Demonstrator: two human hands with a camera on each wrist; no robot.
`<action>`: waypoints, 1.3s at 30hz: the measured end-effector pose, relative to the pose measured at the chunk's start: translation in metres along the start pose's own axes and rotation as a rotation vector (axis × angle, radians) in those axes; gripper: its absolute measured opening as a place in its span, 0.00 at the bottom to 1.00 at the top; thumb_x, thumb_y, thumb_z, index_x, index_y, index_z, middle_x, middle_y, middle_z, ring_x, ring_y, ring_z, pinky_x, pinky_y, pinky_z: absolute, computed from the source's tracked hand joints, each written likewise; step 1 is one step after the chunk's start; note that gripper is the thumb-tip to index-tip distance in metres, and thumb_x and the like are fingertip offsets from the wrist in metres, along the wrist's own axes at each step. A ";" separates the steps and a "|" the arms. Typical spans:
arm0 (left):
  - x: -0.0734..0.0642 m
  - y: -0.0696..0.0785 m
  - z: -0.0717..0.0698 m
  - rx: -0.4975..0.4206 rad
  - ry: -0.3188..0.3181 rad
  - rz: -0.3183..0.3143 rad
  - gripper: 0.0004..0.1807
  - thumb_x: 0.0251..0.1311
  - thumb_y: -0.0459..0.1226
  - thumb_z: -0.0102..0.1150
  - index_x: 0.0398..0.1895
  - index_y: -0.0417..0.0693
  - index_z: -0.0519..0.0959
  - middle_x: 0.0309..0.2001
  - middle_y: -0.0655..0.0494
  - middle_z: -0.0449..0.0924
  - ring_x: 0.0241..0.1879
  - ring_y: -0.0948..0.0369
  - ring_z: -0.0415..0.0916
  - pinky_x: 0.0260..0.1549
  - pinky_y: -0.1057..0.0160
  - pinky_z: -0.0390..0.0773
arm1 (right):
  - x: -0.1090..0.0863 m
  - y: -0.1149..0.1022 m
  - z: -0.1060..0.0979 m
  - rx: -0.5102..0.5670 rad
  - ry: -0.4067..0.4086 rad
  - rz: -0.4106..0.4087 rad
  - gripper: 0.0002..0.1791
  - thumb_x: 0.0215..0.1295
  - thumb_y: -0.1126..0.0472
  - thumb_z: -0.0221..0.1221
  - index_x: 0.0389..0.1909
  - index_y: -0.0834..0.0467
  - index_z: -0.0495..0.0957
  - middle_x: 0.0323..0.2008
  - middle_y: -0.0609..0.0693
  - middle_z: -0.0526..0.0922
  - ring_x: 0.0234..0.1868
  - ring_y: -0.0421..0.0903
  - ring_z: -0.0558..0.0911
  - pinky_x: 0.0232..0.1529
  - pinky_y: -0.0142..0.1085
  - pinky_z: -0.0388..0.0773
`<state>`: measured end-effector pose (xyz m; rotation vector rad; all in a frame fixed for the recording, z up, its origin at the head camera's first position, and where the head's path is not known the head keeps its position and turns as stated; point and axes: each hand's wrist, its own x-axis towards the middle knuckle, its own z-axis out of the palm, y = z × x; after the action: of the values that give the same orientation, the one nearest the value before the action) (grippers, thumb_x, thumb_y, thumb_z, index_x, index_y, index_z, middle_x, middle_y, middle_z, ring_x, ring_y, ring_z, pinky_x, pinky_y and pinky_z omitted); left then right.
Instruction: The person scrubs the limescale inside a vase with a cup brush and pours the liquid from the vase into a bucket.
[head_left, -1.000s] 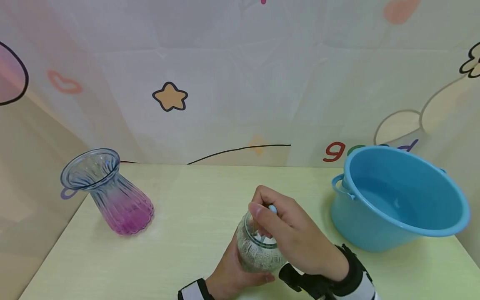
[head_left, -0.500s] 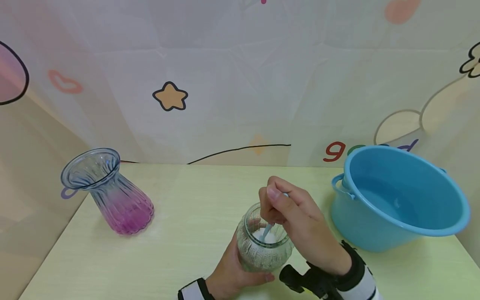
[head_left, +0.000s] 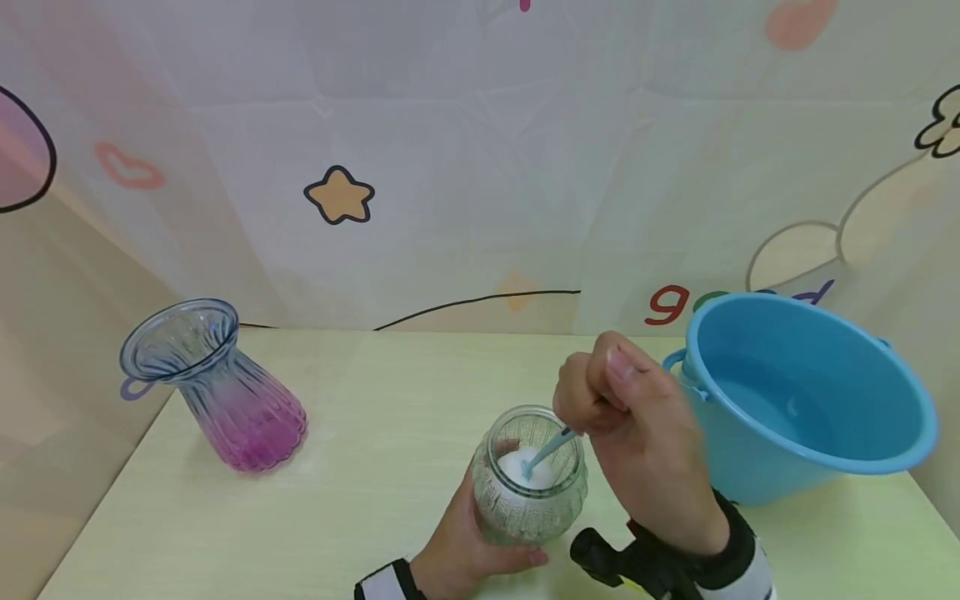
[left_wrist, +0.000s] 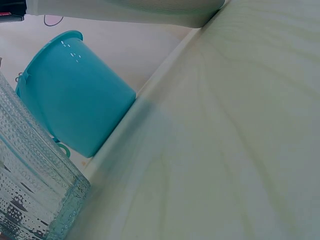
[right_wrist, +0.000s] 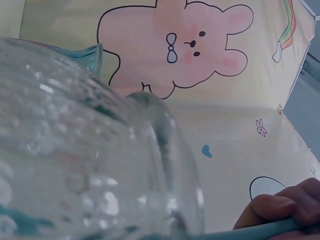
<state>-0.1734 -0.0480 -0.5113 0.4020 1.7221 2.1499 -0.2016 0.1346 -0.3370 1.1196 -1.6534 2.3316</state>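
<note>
Gripping round clear textured-glass jar in left hand, at near middle of pale yellow-green table. Pinching slim light-blue stick in curled fingers of right hand, beside and above jar mouth; holding it slanted down through mouth to white contents. Can see flared ribbed-glass vase, grey-blue fading to magenta, well left of jar; wide blue plastic bucket on right, partly behind right hand.

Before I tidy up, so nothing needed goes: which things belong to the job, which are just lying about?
In use:
clear textured glass jar with white contents, in the left hand
slim pale blue stick, in the right hand

Apparently just lying about:
fluted blue and pink glass vase
wide blue plastic bucket
</note>
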 end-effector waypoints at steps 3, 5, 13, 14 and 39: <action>-0.001 0.001 0.000 0.009 0.008 -0.008 0.56 0.47 0.32 0.80 0.76 0.68 0.55 0.71 0.52 0.69 0.67 0.51 0.70 0.66 0.53 0.71 | -0.001 -0.001 -0.005 0.056 0.007 -0.053 0.20 0.80 0.67 0.24 0.28 0.54 0.58 0.20 0.46 0.59 0.22 0.45 0.62 0.25 0.40 0.58; 0.000 0.001 0.001 0.015 0.003 0.005 0.57 0.47 0.31 0.80 0.77 0.68 0.55 0.71 0.53 0.69 0.68 0.51 0.70 0.67 0.52 0.70 | -0.001 -0.003 -0.008 0.117 -0.015 -0.104 0.20 0.79 0.67 0.22 0.28 0.56 0.56 0.21 0.47 0.59 0.23 0.45 0.61 0.26 0.40 0.56; 0.002 0.001 0.001 0.066 -0.016 0.085 0.60 0.47 0.31 0.80 0.79 0.67 0.53 0.72 0.57 0.70 0.69 0.52 0.71 0.71 0.57 0.65 | -0.003 -0.011 -0.011 0.327 -0.079 -0.192 0.17 0.77 0.63 0.20 0.29 0.59 0.53 0.24 0.50 0.58 0.27 0.47 0.61 0.30 0.40 0.55; 0.002 0.001 0.000 0.060 -0.018 0.082 0.60 0.47 0.31 0.80 0.80 0.66 0.53 0.72 0.57 0.70 0.69 0.52 0.71 0.71 0.56 0.67 | -0.003 -0.011 -0.010 0.337 -0.088 -0.196 0.16 0.76 0.63 0.20 0.30 0.60 0.54 0.25 0.51 0.58 0.28 0.48 0.61 0.30 0.40 0.56; 0.000 -0.001 0.000 0.112 0.029 0.048 0.60 0.45 0.33 0.81 0.78 0.69 0.54 0.74 0.58 0.65 0.71 0.55 0.66 0.71 0.62 0.63 | 0.001 0.005 0.014 0.112 -0.140 -0.160 0.12 0.82 0.70 0.29 0.39 0.63 0.61 0.29 0.52 0.59 0.26 0.47 0.61 0.25 0.39 0.58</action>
<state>-0.1735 -0.0478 -0.5121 0.4485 1.8734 2.1085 -0.1968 0.1200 -0.3386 1.4099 -1.4275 2.3164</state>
